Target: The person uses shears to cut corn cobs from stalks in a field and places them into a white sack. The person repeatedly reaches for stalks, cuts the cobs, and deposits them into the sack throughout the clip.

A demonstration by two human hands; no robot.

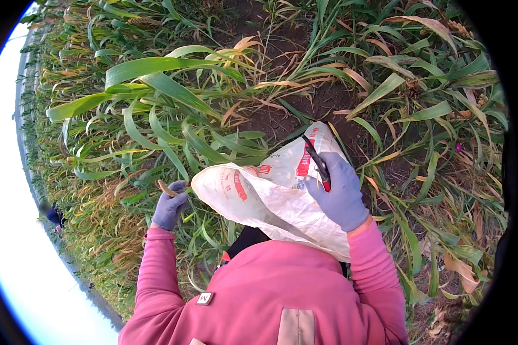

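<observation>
My left hand [171, 205], in a grey glove, is closed on a small yellowish-brown seed head [167, 189], left of the sack's mouth. My right hand [340, 194], gloved alike, holds dark-bladed pruning shears with a red part [318, 161], their tips pointing up and left over the sack. A white woven plastic sack [293, 207] with red and blue print lies in front of my body, its mouth gaping toward the left. What it holds is hidden. The sack's right part lies beside my right wrist.
Tall green and yellowing cereal plants [164, 82] surround me, some leaning over the sack's upper left edge. Bare brown soil [280, 116] shows between them. More stalks with seed heads stand at the right. Far off at the left edge is a person in dark clothes [53, 214].
</observation>
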